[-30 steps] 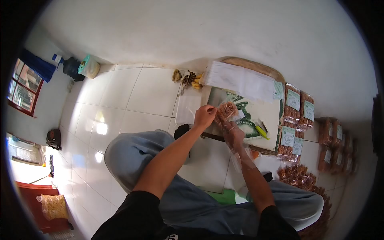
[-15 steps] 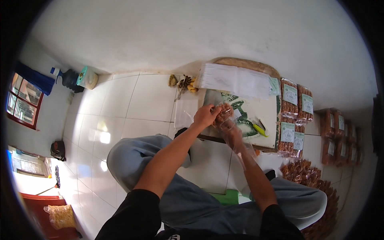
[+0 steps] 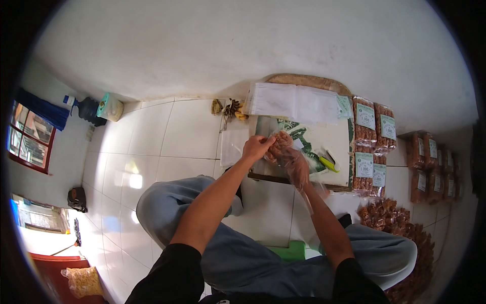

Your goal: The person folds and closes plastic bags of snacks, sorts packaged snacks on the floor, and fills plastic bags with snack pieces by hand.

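Note:
Over the near left part of a low green-and-white board (image 3: 324, 137), brown snack pieces (image 3: 278, 144) sit in a clear plastic bag (image 3: 306, 195). The fingers of my left hand (image 3: 257, 148) pinch the bag's left edge, close against the snacks. My right hand (image 3: 297, 167) is inside the clear bag, which hangs back over the wrist, and its fingers are around the near side of the snacks. A yellow-green cutter (image 3: 329, 163) lies on the board to the right of my hands.
White plastic sheets (image 3: 293, 101) lie along the board's far edge. Labelled snack packs (image 3: 365, 119) stand at its right, with more packs (image 3: 430, 167) beyond. Loose brown snacks (image 3: 387, 218) are on the floor at the right. Bananas (image 3: 240, 115) lie at the far left corner.
The view has shifted a little. Both hands stay at the snacks, and the snack pieces look more gathered between them, with the bag still over my right hand.

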{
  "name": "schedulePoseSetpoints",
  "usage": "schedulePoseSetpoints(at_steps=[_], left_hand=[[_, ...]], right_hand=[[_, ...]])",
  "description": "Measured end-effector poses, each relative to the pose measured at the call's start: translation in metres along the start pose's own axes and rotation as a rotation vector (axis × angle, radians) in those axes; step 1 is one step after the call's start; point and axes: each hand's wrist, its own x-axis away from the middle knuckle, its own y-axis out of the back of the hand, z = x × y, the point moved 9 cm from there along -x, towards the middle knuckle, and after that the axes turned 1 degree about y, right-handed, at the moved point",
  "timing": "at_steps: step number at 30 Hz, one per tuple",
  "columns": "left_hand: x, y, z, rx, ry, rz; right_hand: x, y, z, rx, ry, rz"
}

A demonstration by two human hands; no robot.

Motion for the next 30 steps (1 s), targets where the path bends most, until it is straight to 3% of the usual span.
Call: schedulePoseSetpoints(at_steps=[3,6,8,9,10,12,18,20,21,23,24,26,30], left_hand=[[0.002,-0.001,0.002,0.026,0.007,0.004],[0.002,0.001,-0.001,-0.019,-0.020,-0.031],[0.002,-0.002,0.002,0.040,0.025,-0.001],[0.002,-0.002,0.000,0.039,0.025,-0.001],[0.002,-0.001,-0.001,0.019,0.035,-0.011],[0.004,0.001,-0.004,-0.003,0.045,-0.021],[-0.001,-0.003,0.000,-0.064,0.118,-0.028],[-0.001,-0.002,0.000,-0.126,0.161,-0.033],[0.000,-0.004,-0.003,-0.124,0.158,-0.032],[0.003,-0.001,-0.013,-0.091,0.122,-0.127],[0.004,0.000,-0.016,-0.092,0.121,-0.127],[0.005,-0.003,-0.020,-0.161,0.165,-0.083],[0.000,-0.003,-0.019,-0.175,0.172,-0.087]], right_hand=[[-0.005,-0.010,-0.016,-0.149,-0.066,0.071],[-0.008,-0.007,0.002,0.009,0.116,0.038],[-0.004,-0.007,0.043,0.535,0.389,0.022],[-0.003,-0.009,0.034,0.535,0.389,0.021],[-0.007,-0.008,0.006,0.324,0.192,0.036],[-0.006,-0.009,-0.026,0.111,-0.005,0.050],[-0.004,-0.003,-0.017,-0.333,-0.150,-0.019],[-0.005,0.005,0.023,0.478,0.266,-0.065],[-0.004,0.009,0.018,0.481,0.268,-0.067],[-0.003,0.011,-0.003,0.122,0.157,0.023],[-0.005,0.009,0.000,0.121,0.159,0.021],[-0.007,0.001,-0.027,-0.558,-0.225,-0.019],[-0.018,-0.014,-0.030,-0.557,-0.210,0.098]])
